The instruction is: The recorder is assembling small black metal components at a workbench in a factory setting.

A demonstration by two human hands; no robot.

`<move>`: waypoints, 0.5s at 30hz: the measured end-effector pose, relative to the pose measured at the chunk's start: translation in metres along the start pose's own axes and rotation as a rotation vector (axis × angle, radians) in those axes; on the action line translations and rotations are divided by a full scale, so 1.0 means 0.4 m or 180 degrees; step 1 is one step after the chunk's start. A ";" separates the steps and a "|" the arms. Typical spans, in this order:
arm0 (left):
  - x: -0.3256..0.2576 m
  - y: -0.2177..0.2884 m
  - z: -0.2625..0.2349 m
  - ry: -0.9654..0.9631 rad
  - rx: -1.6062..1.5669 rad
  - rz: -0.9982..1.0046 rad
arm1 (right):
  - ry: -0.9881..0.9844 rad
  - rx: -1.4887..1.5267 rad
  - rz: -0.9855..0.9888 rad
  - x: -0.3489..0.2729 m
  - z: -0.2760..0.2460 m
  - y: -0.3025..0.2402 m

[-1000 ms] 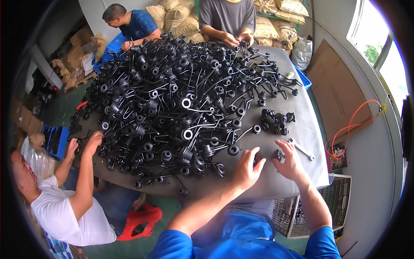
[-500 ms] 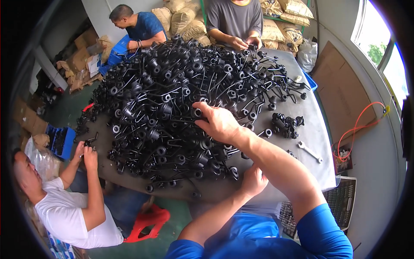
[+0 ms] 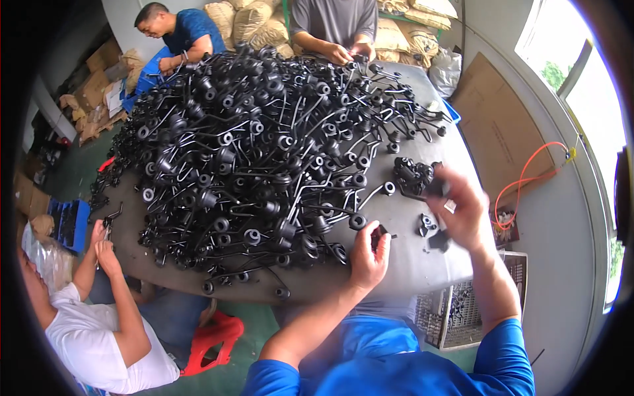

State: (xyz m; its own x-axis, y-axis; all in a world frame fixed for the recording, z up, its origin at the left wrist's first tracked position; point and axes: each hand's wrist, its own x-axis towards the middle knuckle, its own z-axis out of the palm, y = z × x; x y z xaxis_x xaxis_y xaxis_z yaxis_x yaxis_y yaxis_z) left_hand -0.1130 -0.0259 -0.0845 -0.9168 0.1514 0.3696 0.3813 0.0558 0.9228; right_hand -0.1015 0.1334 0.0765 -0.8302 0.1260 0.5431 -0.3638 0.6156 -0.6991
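Note:
A large heap of black bent rods with round bushing ends point(image 3: 264, 165) covers much of the grey table. My left hand point(image 3: 368, 264) is closed at the heap's near right edge, with a small black part point(image 3: 380, 236) between thumb and fingers. Over the table's right side, my right hand point(image 3: 467, 210) is smeared by motion. Its fingers close round a black rod part with a round end point(image 3: 438, 189), also blurred. Beside it lie a cluster of black fittings point(image 3: 412, 174) and a small black-and-silver part point(image 3: 427, 226). The wrench is mostly hidden by my right hand.
A co-worker in white point(image 3: 109, 323) sits at left by a red stool point(image 3: 214, 343). Two other people work across the table. A grey crate of small parts point(image 3: 472, 317) stands below the near right edge. Stacked sacks point(image 3: 254, 26) line the back.
My right hand has left the heap and moved right, past the black fittings. My left hand has turned, now showing its small part. The whole view has shifted, so things appear further left and higher.

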 end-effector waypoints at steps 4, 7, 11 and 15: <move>-0.015 -0.002 -0.006 -0.0046 -0.0239 -0.0042 | -0.1186 -0.0864 -0.0579 -0.176 0.031 0.062; -0.004 0.033 -0.010 0.0111 -0.1098 -0.0435 | -0.1799 -0.0703 -0.0706 -0.238 0.065 0.080; 0.028 0.085 -0.046 -0.0341 -0.1391 -0.0702 | -0.1792 -0.0612 -0.0674 -0.253 0.071 0.095; 0.039 0.139 -0.047 -0.1051 -0.0807 -0.0407 | -0.0789 0.0285 0.0491 -0.219 0.001 0.087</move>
State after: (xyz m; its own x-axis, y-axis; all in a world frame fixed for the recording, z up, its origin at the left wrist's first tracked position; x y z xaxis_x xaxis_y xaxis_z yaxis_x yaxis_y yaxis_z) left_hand -0.1083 -0.0388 -0.0253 -0.8517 0.4689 0.2339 0.1879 -0.1433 0.9717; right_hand -0.0416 0.1434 0.0043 -0.9523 0.0122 0.3048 -0.2520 0.5316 -0.8087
